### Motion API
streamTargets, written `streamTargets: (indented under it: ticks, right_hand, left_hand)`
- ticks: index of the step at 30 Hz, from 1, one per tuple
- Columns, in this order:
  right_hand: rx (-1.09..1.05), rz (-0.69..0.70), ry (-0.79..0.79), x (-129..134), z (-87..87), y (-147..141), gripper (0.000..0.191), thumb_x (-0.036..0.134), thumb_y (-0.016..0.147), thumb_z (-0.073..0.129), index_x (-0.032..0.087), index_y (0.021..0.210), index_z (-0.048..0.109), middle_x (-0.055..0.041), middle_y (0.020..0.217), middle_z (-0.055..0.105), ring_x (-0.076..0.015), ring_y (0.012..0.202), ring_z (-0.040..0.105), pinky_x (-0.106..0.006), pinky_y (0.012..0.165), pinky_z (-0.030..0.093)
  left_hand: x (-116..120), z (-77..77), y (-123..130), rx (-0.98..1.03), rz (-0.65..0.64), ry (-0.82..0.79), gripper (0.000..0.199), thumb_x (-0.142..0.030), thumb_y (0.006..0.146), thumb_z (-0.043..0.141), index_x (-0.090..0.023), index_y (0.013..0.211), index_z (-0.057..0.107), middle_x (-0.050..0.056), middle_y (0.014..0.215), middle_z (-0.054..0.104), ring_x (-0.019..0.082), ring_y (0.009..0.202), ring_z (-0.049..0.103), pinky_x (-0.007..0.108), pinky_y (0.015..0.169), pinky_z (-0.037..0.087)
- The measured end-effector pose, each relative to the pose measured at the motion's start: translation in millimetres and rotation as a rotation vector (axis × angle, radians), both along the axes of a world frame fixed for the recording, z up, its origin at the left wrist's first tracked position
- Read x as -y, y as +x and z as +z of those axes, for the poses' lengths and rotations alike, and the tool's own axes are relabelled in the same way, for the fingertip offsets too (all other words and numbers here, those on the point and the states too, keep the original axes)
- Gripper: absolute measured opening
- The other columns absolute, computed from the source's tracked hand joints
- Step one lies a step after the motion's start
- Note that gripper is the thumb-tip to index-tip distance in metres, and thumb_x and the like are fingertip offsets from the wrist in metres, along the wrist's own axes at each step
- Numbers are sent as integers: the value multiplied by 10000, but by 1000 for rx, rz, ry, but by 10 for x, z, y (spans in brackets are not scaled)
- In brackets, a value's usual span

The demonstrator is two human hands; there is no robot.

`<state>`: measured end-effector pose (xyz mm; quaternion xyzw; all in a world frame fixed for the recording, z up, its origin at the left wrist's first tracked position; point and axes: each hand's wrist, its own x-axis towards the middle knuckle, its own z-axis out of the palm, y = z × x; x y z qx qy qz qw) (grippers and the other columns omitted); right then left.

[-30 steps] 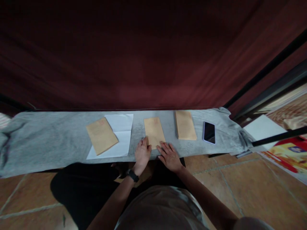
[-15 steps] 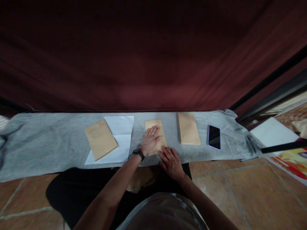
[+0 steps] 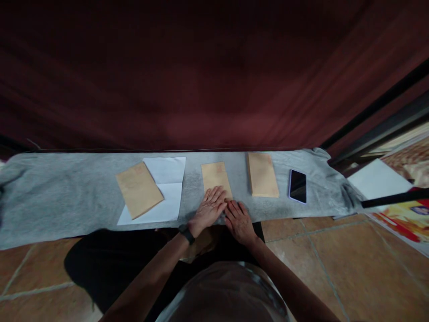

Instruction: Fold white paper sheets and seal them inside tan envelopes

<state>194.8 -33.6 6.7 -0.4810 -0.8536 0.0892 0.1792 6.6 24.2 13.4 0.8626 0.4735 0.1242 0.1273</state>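
A brown envelope (image 3: 215,174) lies flat on the grey cloth at the middle, a faint red mark near its top. My left hand (image 3: 208,210), with a black band at the wrist, rests flat over its lower part, fingers stretched out. Beside it my right hand (image 3: 240,222) has its fingers spread, their tips at the envelope's lower right corner. The two hands nearly touch. To the right stands a thick stack of brown envelopes (image 3: 263,175). On the left, more brown envelopes (image 3: 139,190) lie tilted over white paper sheets (image 3: 171,192).
A phone (image 3: 298,186) with a pale purple edge lies right of the stack. The grey cloth (image 3: 73,192) covers a narrow surface against a dark red curtain (image 3: 201,89). A black bar and printed sheets are at the far right.
My left hand has slid down the envelope toward me, uncovering its upper part. My right hand stays near the lower corner, now closer to the left. The view has shifted slightly.
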Motion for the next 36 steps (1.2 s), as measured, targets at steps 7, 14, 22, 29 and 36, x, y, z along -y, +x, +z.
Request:
streamTargets:
  ticks: [7, 14, 22, 29, 36]
  right_hand:
    - [-25, -11, -27, 5, -34, 15, 521, 250, 1036, 399, 214, 1555, 378, -91, 1595, 400, -250, 1473, 376, -521, 1241, 192]
    - [-75, 21, -32, 34, -48, -105, 531, 332, 1062, 374, 216, 1578, 323, -86, 1586, 413, -229, 1489, 352, -523, 1256, 160]
    - [-7, -17, 20, 89, -133, -56, 567, 353, 1051, 402, 162, 1579, 324, -129, 1593, 386, -263, 1490, 349, -504, 1241, 219]
    - [28, -68, 65, 89, -150, 132, 575, 345, 1056, 384, 171, 1595, 282, -130, 1596, 383, -259, 1481, 367, -500, 1239, 217]
    - [11, -108, 54, 114, -109, 198, 550, 346, 1061, 390, 161, 1575, 331, -138, 1564, 442, -264, 1474, 378, -507, 1240, 215]
  left_hand:
    - [586, -18, -176, -32, -20, 97, 715, -527, 1000, 447, -126, 1572, 294, 158, 1654, 262, 268, 1549, 189, 468, 1265, 204]
    - [590, -23, -233, -35, -47, 62, 740, -475, 968, 542, -137, 1573, 284, 168, 1653, 249, 277, 1545, 187, 480, 1269, 195]
    - [643, -29, -272, -32, -46, 64, 773, -502, 973, 534, -106, 1574, 255, 192, 1653, 225, 272, 1552, 140, 470, 1269, 185]
    - [698, -33, -386, -6, -9, 76, 785, -487, 961, 561, -95, 1571, 260, 196, 1641, 260, 270, 1548, 161, 454, 1266, 214]
    - [741, -54, -496, -76, 64, 133, 725, -491, 983, 504, -78, 1550, 323, 208, 1611, 337, 302, 1529, 241, 478, 1250, 251]
